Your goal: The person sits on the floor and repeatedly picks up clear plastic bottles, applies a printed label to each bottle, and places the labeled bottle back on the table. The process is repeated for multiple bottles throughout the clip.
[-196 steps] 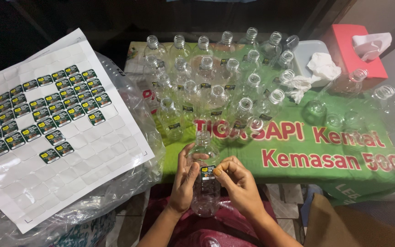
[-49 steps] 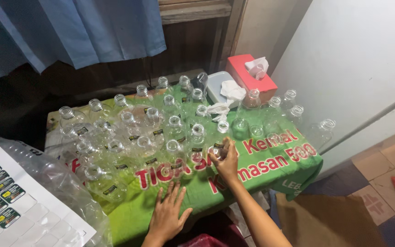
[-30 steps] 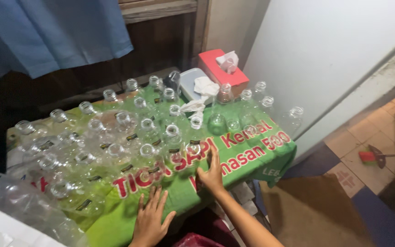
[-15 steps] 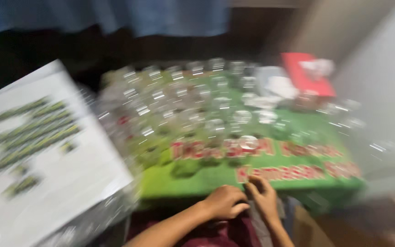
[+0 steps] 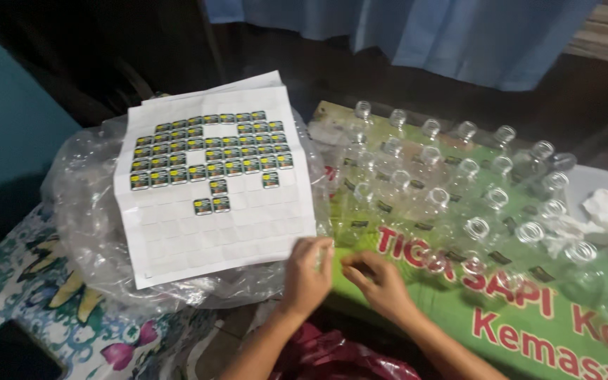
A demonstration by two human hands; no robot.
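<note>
The sticker sheet (image 5: 212,179) lies flat on a plastic bag (image 5: 79,211), within reach; left hand (image 5: 307,271) touches its corner, right hand (image 5: 378,278) curled, neither visibly grasping anything, beside clear bottles (image 5: 459,190).

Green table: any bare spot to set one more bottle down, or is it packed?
The green table is bare along its near edge, over the printed lettering, between the right hand and the front row of clear bottles. Behind that, bottles stand packed row on row to the back edge. The left hand touches the sticker sheet, which covers the plastic bag.
</note>
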